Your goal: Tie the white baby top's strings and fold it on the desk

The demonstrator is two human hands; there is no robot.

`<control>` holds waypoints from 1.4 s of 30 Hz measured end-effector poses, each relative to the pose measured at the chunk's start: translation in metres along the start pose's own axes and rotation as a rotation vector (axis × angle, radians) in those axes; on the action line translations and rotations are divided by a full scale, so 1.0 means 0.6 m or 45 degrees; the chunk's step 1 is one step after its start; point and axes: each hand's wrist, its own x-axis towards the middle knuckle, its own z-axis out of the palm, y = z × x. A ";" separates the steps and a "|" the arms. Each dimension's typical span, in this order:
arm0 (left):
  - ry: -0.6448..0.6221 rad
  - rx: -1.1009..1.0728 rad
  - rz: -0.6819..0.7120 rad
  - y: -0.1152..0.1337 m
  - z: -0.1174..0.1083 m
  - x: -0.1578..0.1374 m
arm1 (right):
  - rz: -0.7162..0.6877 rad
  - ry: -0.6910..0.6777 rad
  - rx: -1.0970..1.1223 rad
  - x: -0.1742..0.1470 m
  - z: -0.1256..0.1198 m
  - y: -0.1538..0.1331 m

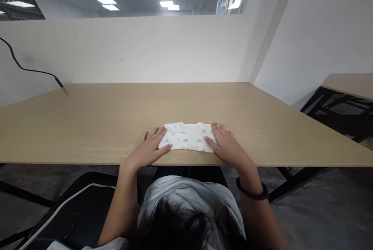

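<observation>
A small white garment [188, 136] with a printed pattern of little animals lies folded into a flat, wide strip near the front edge of the table. Its upper edge dips like a neckline. My left hand [150, 147] rests at its left end, fingers stretched out, with thumb and fingertips touching the cloth. At the right end, my right hand [225, 143] lies flat with fingers spread, partly covering that end of the garment. Neither hand grips the cloth.
The wooden table [116, 106] meets a white partition [160, 48] at the back. A black cable [35, 71] comes down to the table's left rear corner. A black chair [84, 211] with a white cord [61, 205] stands at lower left. Another table [349, 83] is at right.
</observation>
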 end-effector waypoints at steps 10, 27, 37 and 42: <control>0.074 -0.032 -0.136 0.022 0.004 0.032 | 0.044 -0.059 0.018 0.004 0.010 -0.003; 0.539 -0.754 0.120 0.008 0.018 0.042 | -0.019 0.063 -0.031 -0.004 0.014 -0.002; 0.625 -1.107 -0.026 0.022 0.024 0.037 | -0.096 0.059 0.061 -0.008 0.009 -0.001; 0.669 -1.138 -0.244 0.016 0.020 0.032 | -0.121 0.041 0.094 -0.008 0.008 0.002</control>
